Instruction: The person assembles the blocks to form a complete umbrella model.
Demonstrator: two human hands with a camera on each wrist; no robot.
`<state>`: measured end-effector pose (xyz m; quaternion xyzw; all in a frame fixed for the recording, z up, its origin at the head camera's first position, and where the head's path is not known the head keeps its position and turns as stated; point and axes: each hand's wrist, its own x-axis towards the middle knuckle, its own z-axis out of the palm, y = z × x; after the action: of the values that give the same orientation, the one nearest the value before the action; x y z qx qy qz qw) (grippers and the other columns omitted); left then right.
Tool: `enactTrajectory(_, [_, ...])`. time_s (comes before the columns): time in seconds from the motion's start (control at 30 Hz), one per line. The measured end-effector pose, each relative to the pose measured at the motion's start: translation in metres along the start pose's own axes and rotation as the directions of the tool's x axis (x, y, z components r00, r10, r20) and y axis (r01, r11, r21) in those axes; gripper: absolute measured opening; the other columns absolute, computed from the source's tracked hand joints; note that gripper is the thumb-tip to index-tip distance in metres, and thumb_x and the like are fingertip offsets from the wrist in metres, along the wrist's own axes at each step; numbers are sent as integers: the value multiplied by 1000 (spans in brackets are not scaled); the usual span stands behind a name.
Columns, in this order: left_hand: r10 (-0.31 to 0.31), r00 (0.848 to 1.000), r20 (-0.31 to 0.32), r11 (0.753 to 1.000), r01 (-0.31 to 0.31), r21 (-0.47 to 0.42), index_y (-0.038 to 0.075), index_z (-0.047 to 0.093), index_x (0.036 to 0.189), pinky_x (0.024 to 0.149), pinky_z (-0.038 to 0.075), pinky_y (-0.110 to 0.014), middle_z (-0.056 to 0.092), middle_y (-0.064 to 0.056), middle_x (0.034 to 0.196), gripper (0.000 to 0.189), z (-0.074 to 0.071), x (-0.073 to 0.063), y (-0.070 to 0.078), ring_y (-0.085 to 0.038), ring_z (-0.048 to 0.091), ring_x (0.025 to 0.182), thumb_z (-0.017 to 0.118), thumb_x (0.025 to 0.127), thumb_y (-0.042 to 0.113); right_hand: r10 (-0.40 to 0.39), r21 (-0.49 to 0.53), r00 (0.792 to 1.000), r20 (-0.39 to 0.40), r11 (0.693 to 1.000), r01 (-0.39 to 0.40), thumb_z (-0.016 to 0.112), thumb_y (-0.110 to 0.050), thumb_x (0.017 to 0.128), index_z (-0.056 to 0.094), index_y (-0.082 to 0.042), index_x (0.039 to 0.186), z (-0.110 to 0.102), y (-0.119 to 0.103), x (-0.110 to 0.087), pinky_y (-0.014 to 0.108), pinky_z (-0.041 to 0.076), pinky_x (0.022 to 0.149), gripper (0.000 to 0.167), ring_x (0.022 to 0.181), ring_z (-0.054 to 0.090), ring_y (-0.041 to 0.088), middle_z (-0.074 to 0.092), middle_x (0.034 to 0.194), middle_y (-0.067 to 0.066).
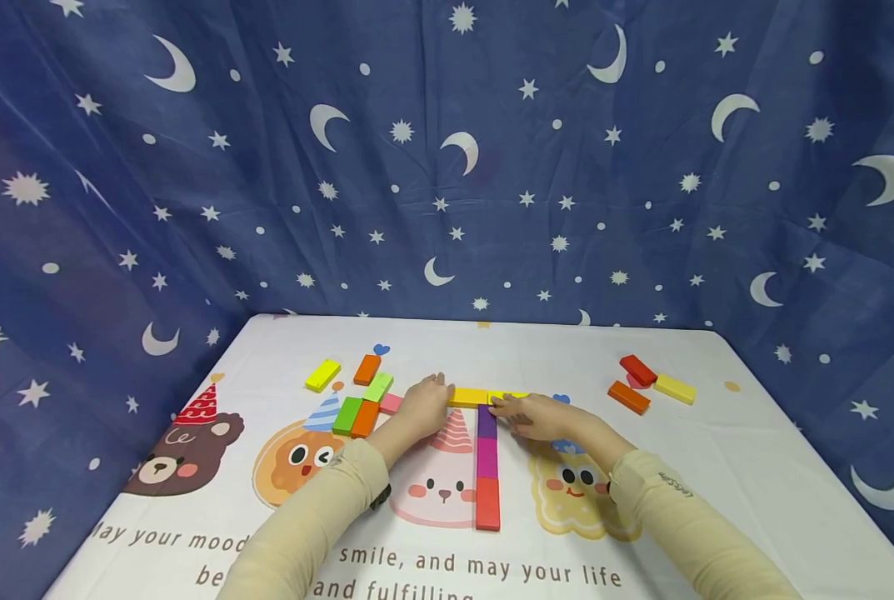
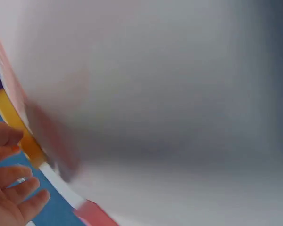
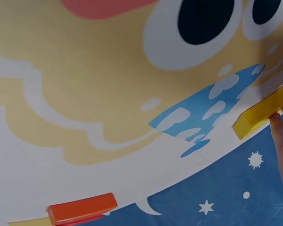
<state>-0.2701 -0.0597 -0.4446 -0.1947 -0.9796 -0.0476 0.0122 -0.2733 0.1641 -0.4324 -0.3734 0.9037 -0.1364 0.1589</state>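
Note:
A T of flat wooden blocks lies on the white tablecloth. Its top bar has an orange-yellow block [image 1: 467, 397] and a yellow block [image 1: 517, 395]; its stem runs purple [image 1: 486, 422], magenta [image 1: 487, 458] and red [image 1: 487, 504] toward me. My left hand [image 1: 418, 410] is at the left end of the orange-yellow block, fingertips against its side in the left wrist view. At the yellow block, my right hand [image 1: 540, 417] rests extended fingers [image 3: 279, 129] along one long side; its thumb is hidden in the right wrist view. A pink block [image 1: 390, 403] lies left of my left hand.
Loose blocks lie on the left: yellow [image 1: 322, 375], orange [image 1: 367, 369], light green [image 1: 377, 387], green [image 1: 347, 415] and another orange [image 1: 365, 418]. On the right are red [image 1: 637, 369], orange [image 1: 629, 397] and pale yellow [image 1: 675, 389] blocks. A blue curtain [image 1: 491, 250] hangs behind the table.

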Motion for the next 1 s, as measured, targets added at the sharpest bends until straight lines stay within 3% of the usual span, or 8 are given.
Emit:
enactTrajectory(0.1, [76, 997, -33, 997, -75, 27, 7, 61, 126, 100, 47, -40, 55, -17, 134, 37, -2, 0, 10, -30, 52, 125, 60, 89, 10, -27, -7, 1000, -3, 1000, 27, 60, -4, 89, 55, -8, 133, -2, 2, 0, 42, 48, 98, 44, 103, 59, 22, 51, 139, 16])
enactTrajectory(0.23, [168, 986, -14, 986, -167, 24, 10, 59, 128, 99, 48, -39, 53, -11, 138, 35, -2, -4, 23, -28, 52, 126, 54, 94, 14, -43, 4, 999, 2, 999, 43, 58, -5, 90, 55, -8, 133, -4, 3, 1, 28, 47, 81, 43, 78, 51, 11, 53, 136, 15])
enactTrajectory(0.33, [195, 981, 7, 981, -195, 12, 10, 58, 130, 100, 47, -38, 53, -9, 138, 36, 1, -6, 27, -28, 52, 125, 51, 97, 23, -47, 14, 999, 2, 999, 47, 56, -5, 91, 55, -7, 133, -5, 3, 0, 28, 45, 77, 41, 70, 48, 12, 53, 136, 16])
enactTrajectory(0.4, [200, 980, 15, 980, -200, 2, 9, 58, 130, 102, 46, -38, 53, -9, 138, 40, 3, -7, 28, -29, 53, 125, 51, 97, 31, -58, 11, 998, -5, 998, 58, 55, -5, 92, 55, -6, 132, -6, 4, 0, 32, 48, 83, 40, 78, 58, 17, 52, 136, 17])
enactTrajectory(0.47, [197, 980, 16, 980, -197, -2, 9, 59, 129, 102, 46, -39, 54, -9, 136, 46, 5, -7, 29, -29, 53, 125, 52, 95, 39, -79, 3, 997, -24, 997, 79, 54, -5, 93, 55, -4, 131, -6, 6, -1, 41, 48, 95, 38, 102, 63, 28, 52, 137, 17])
enactTrajectory(0.57, [180, 984, 17, 984, -179, -17, 10, 60, 127, 101, 46, -40, 55, -10, 135, 52, 7, -7, 31, -30, 53, 125, 55, 91, 46, -66, 34, 995, -81, 997, 68, 54, -4, 92, 56, -2, 129, -5, 9, -3, 49, 38, 106, 37, 129, 46, 37, 54, 135, 17])
enactTrajectory(0.73, [138, 990, 31, 990, -136, -40, 11, 59, 129, 101, 46, -41, 54, -8, 137, 54, 6, -7, 33, -29, 50, 127, 56, 89, 48, 36, 12, 978, -208, 999, -34, 59, -3, 88, 58, 1, 126, -3, 16, -3, 48, 43, 101, 38, 122, 53, 37, 58, 129, 20])
enactTrajectory(1.0, [134, 991, 26, 990, -132, -47, 11, 58, 130, 103, 45, -42, 53, -9, 138, 54, 6, -10, 34, -30, 50, 127, 57, 89, 46, 105, -123, 958, -266, 982, -142, 65, -1, 85, 63, 1, 120, 5, 21, 4, 37, 53, 89, 35, 105, 65, 29, 67, 114, 16])
